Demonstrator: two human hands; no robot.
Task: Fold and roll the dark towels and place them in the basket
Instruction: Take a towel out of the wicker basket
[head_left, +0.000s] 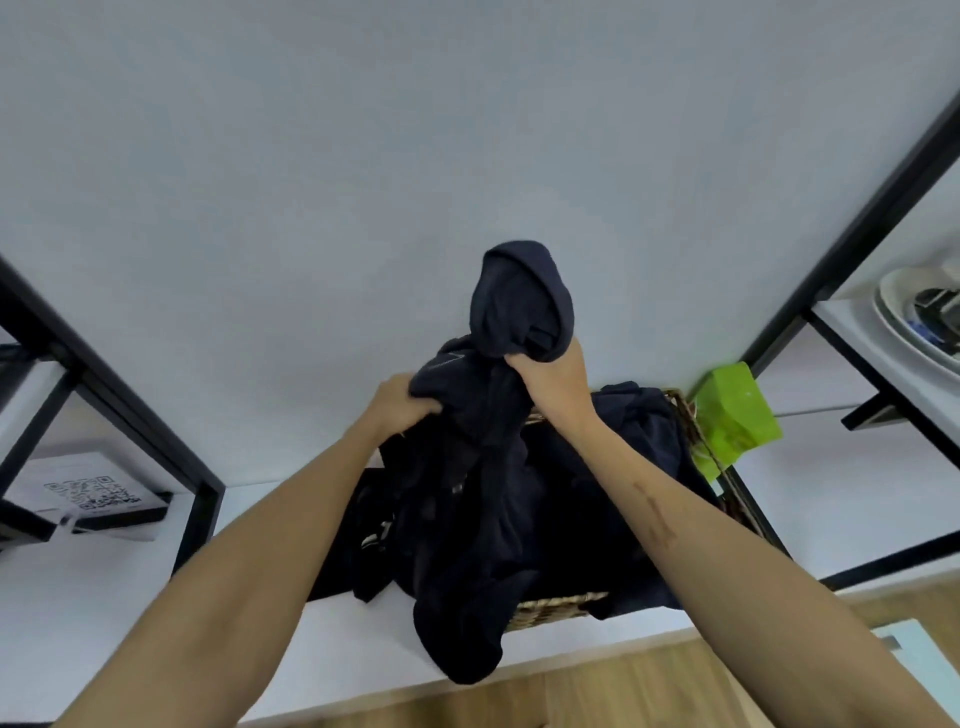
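My forearms reach up; left grip and right grip both bunch one dark towel — the right higher. It hangs long-axis down over the basket; the pile lies below.

Towels dark matt cloth; basket woven wicker; shelf frame matt blk metal.

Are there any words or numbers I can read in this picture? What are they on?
No words or numbers are readable.
QR code card, lower left shelf: square codes and tiny print, too blurred to read.
Green box beside the basket: no lettering shows.
Dark towel: no label shows.
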